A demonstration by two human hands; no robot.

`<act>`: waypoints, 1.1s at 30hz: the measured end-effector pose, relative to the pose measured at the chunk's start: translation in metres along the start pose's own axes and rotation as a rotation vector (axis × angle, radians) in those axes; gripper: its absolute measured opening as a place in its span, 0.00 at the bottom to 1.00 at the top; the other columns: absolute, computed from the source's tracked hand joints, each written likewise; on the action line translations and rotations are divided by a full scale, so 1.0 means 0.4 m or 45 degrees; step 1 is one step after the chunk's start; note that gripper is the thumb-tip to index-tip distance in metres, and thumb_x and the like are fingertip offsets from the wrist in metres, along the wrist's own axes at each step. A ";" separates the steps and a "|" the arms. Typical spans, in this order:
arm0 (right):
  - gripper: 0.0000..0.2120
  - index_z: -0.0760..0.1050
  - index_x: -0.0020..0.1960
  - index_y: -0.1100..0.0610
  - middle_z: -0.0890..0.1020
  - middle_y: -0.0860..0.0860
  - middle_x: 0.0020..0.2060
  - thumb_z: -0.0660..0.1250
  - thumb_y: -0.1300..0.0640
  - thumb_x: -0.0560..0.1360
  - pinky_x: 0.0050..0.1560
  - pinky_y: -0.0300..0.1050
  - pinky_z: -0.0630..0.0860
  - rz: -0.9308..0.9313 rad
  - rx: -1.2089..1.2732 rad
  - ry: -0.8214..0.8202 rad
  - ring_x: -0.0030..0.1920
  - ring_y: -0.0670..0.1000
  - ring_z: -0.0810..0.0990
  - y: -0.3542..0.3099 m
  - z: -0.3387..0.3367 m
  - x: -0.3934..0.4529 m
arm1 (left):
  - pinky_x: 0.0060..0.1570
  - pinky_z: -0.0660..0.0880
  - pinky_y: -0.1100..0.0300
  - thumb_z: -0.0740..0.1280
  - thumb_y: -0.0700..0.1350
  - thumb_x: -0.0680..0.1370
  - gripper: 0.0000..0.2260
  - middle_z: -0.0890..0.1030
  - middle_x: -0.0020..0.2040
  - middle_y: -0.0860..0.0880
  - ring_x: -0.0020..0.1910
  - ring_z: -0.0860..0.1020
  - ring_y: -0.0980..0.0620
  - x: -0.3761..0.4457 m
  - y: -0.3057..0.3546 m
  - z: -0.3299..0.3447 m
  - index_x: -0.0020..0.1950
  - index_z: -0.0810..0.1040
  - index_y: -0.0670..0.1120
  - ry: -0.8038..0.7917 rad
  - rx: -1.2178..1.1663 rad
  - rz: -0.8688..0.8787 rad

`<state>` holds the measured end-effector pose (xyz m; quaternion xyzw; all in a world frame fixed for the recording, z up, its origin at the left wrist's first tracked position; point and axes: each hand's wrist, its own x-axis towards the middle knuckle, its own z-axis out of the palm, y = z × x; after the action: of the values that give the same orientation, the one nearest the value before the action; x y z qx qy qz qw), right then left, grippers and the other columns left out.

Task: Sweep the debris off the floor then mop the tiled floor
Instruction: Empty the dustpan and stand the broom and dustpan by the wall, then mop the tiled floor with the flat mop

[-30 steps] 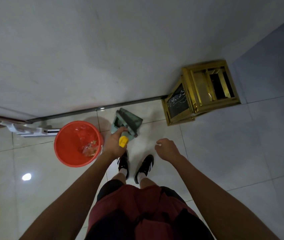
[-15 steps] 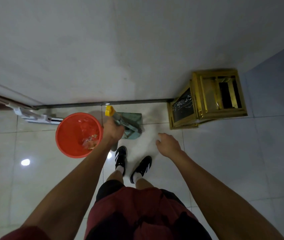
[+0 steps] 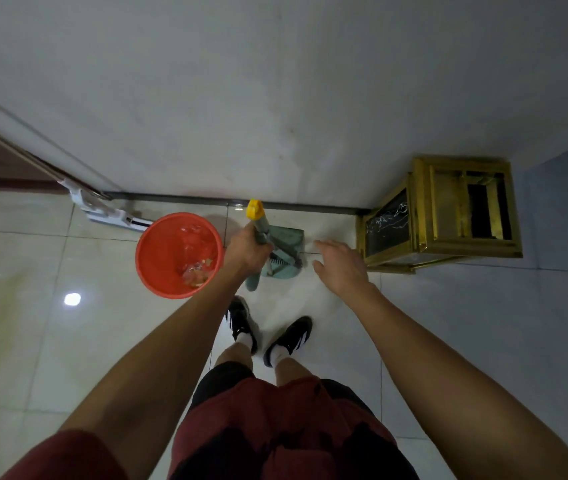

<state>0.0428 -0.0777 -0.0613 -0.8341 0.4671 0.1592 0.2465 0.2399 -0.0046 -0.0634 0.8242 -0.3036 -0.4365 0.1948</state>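
Seen from the head camera, the left hand (image 3: 246,252) had its fingers curled round the grey-green plastic handle with a yellow cap (image 3: 258,220), which rose from a grey-green plastic dustpan (image 3: 284,251) standing on the glossy pale tiled floor (image 3: 50,341) near the wall's dark baseboard (image 3: 293,205). The pan's toothed comb edge showed below the handle, but the hand covered where handle and pan joined. The right hand (image 3: 339,268) hovered just beside the dustpan with its fingers straight and spread, holding nothing.

Left of the dustpan, just beside the left wrist, stood a round orange plastic bucket (image 3: 158,251) with smooth walls; small pale and orange scraps of debris (image 3: 197,273) lay at its bottom, too small to identify. Behind the bucket a flat white mop head (image 3: 109,214) rested on the tiles, its long pole (image 3: 16,147) slanting up and cut off at the frame's left edge.

To the right stood a boxy gold metal-framed bin with dark marbled panels (image 3: 438,220); its interior was dark. Black shoes with white stripes (image 3: 289,336), white socks and dark red shorts (image 3: 275,427) filled the lower frame.
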 end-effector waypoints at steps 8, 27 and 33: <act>0.18 0.74 0.68 0.54 0.80 0.56 0.62 0.60 0.54 0.80 0.59 0.51 0.75 0.090 0.036 -0.165 0.62 0.58 0.78 -0.055 0.073 -0.071 | 0.61 0.78 0.46 0.66 0.49 0.81 0.17 0.81 0.64 0.44 0.61 0.80 0.41 -0.087 -0.061 -0.090 0.70 0.76 0.48 0.037 0.153 0.152; 0.20 0.74 0.67 0.48 0.82 0.56 0.57 0.58 0.45 0.77 0.57 0.53 0.78 -0.302 -0.075 -0.373 0.55 0.60 0.80 -0.806 0.281 -0.184 | 0.62 0.77 0.47 0.62 0.53 0.83 0.19 0.79 0.68 0.47 0.65 0.77 0.46 -0.479 -0.756 -0.590 0.73 0.73 0.51 0.275 0.498 -0.015; 0.23 0.72 0.73 0.52 0.80 0.55 0.65 0.64 0.49 0.79 0.66 0.53 0.72 -0.385 -0.126 -0.400 0.63 0.58 0.78 -1.075 0.285 -0.161 | 0.62 0.74 0.51 0.62 0.52 0.84 0.19 0.78 0.69 0.48 0.65 0.77 0.46 -0.575 -0.953 -0.753 0.75 0.72 0.51 0.438 0.329 -0.200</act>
<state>0.3747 0.2212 -0.0109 -0.8706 0.2843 0.2710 0.2962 0.5183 0.4486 0.0149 0.9257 -0.2542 -0.2608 0.1020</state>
